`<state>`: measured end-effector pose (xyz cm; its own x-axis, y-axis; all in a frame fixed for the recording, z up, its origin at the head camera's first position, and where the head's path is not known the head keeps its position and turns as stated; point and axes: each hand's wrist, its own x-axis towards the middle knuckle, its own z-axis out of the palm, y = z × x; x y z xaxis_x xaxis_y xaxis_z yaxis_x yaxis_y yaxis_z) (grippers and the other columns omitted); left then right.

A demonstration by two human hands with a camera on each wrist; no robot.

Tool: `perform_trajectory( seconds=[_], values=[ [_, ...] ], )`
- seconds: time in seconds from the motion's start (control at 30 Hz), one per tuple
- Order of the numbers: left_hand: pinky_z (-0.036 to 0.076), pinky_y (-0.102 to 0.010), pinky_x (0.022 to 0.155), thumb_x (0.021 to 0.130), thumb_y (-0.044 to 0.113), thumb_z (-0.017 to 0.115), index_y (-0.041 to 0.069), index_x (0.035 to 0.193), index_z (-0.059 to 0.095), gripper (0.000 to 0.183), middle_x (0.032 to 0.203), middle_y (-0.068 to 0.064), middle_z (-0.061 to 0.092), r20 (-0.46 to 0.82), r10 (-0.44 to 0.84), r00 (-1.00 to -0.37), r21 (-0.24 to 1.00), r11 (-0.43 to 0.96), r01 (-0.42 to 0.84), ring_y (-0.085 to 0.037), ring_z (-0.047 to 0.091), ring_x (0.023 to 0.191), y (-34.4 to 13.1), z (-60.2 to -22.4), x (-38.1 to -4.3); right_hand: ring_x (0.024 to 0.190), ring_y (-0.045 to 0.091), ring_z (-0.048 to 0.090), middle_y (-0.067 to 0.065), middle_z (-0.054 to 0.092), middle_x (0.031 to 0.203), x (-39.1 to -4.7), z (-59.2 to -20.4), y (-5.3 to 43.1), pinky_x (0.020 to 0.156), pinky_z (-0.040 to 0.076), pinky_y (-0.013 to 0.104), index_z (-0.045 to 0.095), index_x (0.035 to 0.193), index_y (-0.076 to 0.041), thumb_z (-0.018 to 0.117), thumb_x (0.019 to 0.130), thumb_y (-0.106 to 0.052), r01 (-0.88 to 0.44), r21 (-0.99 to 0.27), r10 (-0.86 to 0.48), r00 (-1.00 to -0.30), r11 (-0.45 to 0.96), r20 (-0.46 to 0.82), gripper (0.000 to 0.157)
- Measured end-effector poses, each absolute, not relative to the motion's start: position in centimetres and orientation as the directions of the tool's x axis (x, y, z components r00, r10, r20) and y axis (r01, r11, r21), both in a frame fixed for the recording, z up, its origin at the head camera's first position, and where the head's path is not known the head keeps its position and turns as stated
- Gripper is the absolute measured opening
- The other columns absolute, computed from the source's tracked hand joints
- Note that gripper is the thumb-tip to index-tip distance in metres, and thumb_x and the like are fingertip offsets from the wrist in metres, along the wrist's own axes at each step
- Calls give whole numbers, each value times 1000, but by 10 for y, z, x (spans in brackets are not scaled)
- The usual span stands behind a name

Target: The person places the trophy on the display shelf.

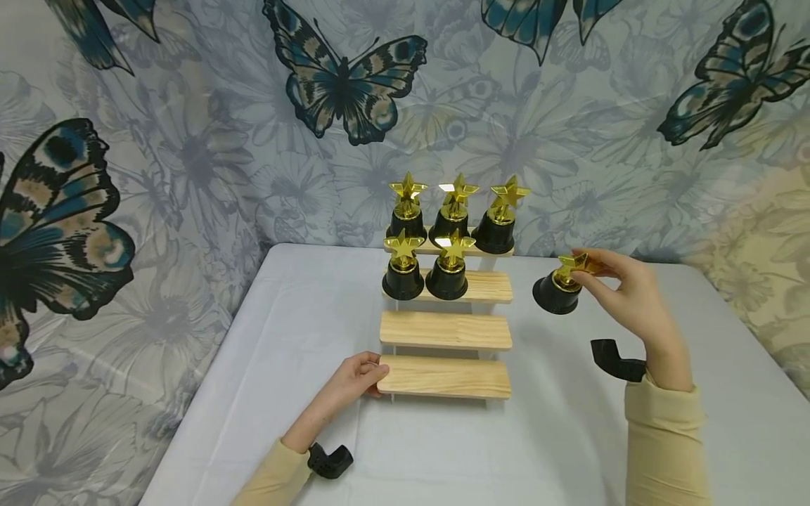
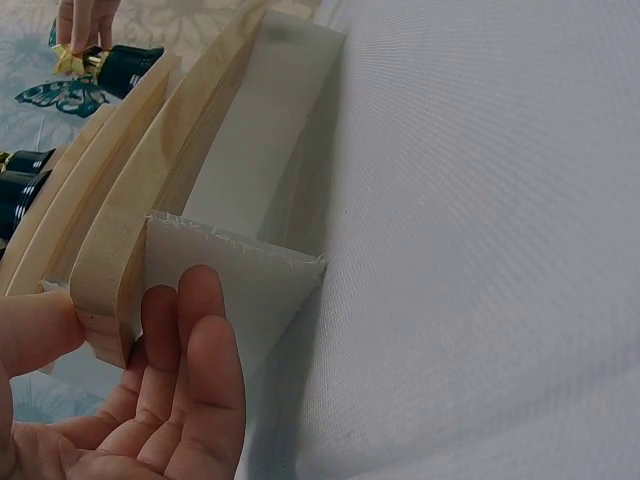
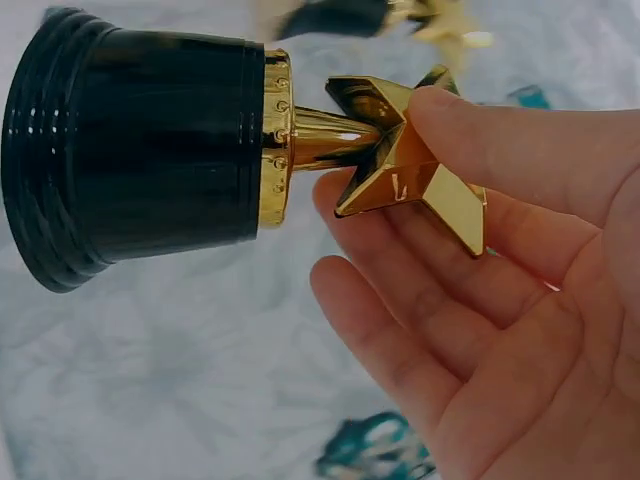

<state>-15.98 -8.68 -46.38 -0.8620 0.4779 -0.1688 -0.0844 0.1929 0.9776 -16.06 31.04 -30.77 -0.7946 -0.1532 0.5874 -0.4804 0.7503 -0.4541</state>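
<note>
My right hand (image 1: 633,292) holds a star trophy (image 1: 557,295) by its gold star, off to the right of a wooden tiered stand (image 1: 445,377). In the right wrist view, the thumb presses on the star (image 3: 400,165) with fingers behind it, and the black base (image 3: 150,150) points left. My left hand (image 1: 354,376) grips the left end of the stand's lowest step, thumb on top and fingers below, beside a pale side support (image 2: 230,285). Three trophies (image 1: 452,225) stand on the top step. Two more trophies (image 1: 448,281) occupy the left and middle of the second step.
The two lower steps, including the third step (image 1: 446,330), show bare wood. A white cloth (image 1: 304,302) covers the table. Behind it hangs a butterfly-patterned backdrop (image 1: 344,84). Black wrist mounts (image 1: 330,462) sit at both wrists.
</note>
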Motion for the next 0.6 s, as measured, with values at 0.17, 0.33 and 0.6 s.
perform_trajectory(
  seconds=[0.17, 0.33, 0.6],
  values=[
    [52, -31, 67, 96, 25, 54, -13, 118, 46, 45, 93, -18, 66, -165, 476, -864, 977, 198, -78, -15, 62, 70, -86, -464, -160, 81, -8, 55, -22, 59, 97, -154, -288, 299, 78, 41, 7, 65, 113, -2, 71, 74, 11, -522, -428, -182, -765, 738, 618, 41],
    [53, -31, 67, 96, 25, 53, -14, 119, 45, 46, 94, -19, 66, -159, 476, -865, 978, 198, -70, -15, 62, 70, -87, -462, -160, 86, -8, 56, -15, 63, 97, -151, -277, 287, 80, 41, 8, 64, 118, -7, 71, 76, 8, -528, -437, -211, -779, 728, 590, 45],
    [53, -32, 69, 96, 23, 54, -13, 120, 45, 45, 92, -15, 66, -155, 489, -858, 982, 172, -80, -16, 62, 72, -87, -463, -160, 91, -10, 55, 7, 67, 102, -162, -275, 270, 79, 42, 10, 62, 119, -6, 70, 79, 4, -559, -422, -283, -781, 714, 557, 43]
  ],
)
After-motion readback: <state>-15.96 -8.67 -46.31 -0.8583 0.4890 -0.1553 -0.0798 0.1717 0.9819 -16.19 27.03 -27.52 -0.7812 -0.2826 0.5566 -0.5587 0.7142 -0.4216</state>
